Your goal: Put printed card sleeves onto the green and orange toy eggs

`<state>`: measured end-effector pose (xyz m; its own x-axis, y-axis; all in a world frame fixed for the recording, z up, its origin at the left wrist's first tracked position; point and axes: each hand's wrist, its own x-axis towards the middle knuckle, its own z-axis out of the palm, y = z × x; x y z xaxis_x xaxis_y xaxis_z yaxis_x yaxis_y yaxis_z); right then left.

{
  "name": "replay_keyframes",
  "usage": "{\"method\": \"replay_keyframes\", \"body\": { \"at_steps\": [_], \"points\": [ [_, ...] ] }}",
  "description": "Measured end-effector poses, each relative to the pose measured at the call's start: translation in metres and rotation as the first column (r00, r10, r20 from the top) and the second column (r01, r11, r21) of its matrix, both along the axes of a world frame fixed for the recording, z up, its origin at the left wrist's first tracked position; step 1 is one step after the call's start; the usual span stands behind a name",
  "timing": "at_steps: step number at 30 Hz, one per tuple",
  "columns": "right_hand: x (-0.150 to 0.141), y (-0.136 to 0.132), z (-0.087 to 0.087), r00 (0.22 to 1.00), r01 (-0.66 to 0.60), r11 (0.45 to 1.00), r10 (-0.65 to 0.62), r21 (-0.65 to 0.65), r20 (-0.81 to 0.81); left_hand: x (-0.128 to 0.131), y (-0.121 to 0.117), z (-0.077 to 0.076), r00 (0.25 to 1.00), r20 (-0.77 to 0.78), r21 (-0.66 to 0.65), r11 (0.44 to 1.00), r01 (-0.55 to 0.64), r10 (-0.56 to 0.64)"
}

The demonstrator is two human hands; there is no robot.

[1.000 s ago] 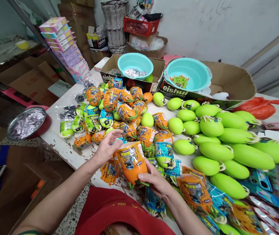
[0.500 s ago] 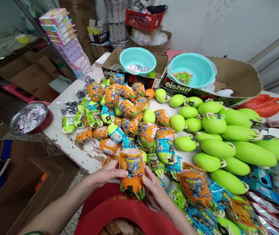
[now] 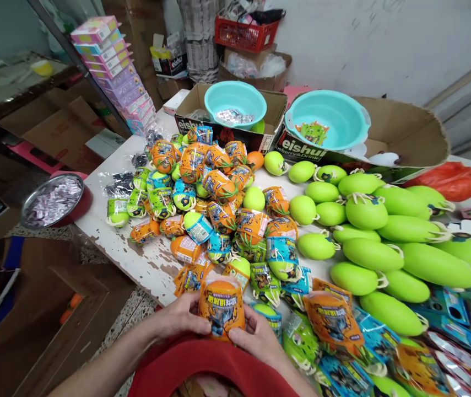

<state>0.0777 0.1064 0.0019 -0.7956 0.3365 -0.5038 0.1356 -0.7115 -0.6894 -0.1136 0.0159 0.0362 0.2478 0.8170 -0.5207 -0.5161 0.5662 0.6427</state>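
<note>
Close to my body I hold an orange toy egg in a printed orange wrapper (image 3: pixel 222 309). My left hand (image 3: pixel 179 318) grips its left side, thumb on the printed front. On the other side my right hand (image 3: pixel 258 333) is closed on the lower right of the same wrapper, thumb across the front. The wrapper fits around the egg's upper part; its lower end is hidden by my hands and red clothing. Just beyond lies a heap of wrapped eggs (image 3: pixel 218 184) in orange, green and blue. Bare green eggs (image 3: pixel 371 253) with pale cords are piled to the right.
Two turquoise basins (image 3: pixel 235 99) rest on cardboard boxes (image 3: pixel 404 121) at the back. A metal bowl of small packets (image 3: pixel 53 201) stands left of the white table's worn edge (image 3: pixel 136 270). Stacked pink and purple boxes (image 3: pixel 115 77) rise at the far left corner.
The wrapper now covers more of the egg, and its flat top edge has come down. Both hands have moved slightly lower, and my right thumb has come onto the front.
</note>
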Motion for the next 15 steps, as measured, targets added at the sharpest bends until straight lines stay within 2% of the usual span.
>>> {"method": "replay_keyframes", "body": {
  "at_steps": [6, 10, 13, 15],
  "points": [
    [-0.007, 0.005, -0.001, 0.998, 0.020, 0.999, -0.022, -0.038, -0.053, 0.011, 0.009, 0.007, 0.987, 0.079, -0.014, 0.990, -0.141, 0.141],
    [-0.034, 0.027, 0.015, 0.985, 0.173, 0.985, -0.173, -0.008, -0.004, 0.008, 0.033, 0.004, 0.953, -0.024, 0.057, 0.953, -0.299, 0.301],
    [-0.058, 0.054, 0.031, 0.952, 0.306, 0.952, -0.306, 0.009, 0.007, -0.019, 0.063, 0.010, 0.888, -0.171, 0.151, 0.902, -0.405, 0.427],
    [-0.068, 0.070, 0.036, 0.929, 0.369, 0.929, -0.369, 0.032, 0.023, -0.056, 0.088, 0.020, 0.808, -0.299, 0.228, 0.860, -0.456, 0.507]
  ]
}}
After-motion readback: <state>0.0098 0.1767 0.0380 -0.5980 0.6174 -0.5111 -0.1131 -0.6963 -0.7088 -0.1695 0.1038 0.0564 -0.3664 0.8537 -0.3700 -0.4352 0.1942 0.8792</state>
